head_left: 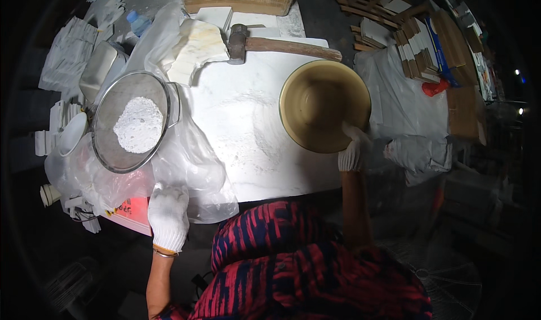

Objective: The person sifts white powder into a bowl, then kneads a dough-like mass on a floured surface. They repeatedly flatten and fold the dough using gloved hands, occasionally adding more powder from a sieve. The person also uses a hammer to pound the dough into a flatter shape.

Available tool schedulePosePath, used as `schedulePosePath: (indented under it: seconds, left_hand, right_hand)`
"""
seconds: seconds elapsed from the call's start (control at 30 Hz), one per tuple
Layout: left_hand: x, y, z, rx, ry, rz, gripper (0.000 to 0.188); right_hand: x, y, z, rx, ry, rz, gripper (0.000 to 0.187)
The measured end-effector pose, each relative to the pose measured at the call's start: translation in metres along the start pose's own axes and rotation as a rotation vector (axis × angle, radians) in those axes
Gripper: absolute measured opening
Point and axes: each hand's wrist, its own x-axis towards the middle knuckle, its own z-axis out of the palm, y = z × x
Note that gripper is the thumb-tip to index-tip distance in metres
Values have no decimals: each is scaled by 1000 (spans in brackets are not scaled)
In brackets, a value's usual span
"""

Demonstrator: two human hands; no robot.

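Observation:
At the right of the marble slab (225, 117), my right hand (350, 154) in a white glove grips the near right rim of a tan bowl (307, 100). Its fingers reach inside the rim and look slightly blurred; the bowl is mostly in shadow. My left hand (169, 216), gloved too, is curled at the near edge of clear plastic sheeting (205, 187), its fingertips hidden. Just beyond it a round metal sieve (104, 148) holds a heap of white powder (139, 125). More white powder (248, 134) is spread over the slab.
A wooden-handled hammer (293, 47) lies at the slab's far side beside a rough pale stone piece (197, 47). Behind stands a cardboard box (236, 3). A white dish (73, 134) and a pink bag (132, 216) are at left. Grey plastic sheeting (389, 89) covers things at right.

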Motion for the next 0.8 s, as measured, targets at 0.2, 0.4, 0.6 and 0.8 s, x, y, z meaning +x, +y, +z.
schedulePosePath:
  seconds: [0.2,0.4,0.6,0.8]
  left_hand:
    - [-7,28,-43,-43,430,225,53]
    - [30,66,8,-111,451,514,43]
    - [33,48,8,-172,459,576,34]
    - [-10,11,-12,89,469,409,25]
  right_hand:
    - [20,30,-29,-360,-54,-88,51]
    - [12,24,-7,-162,-16,58,62]
    - [13,26,-12,-236,-2,70,60]
    - [26,44,-32,-232,-106,-74,52]
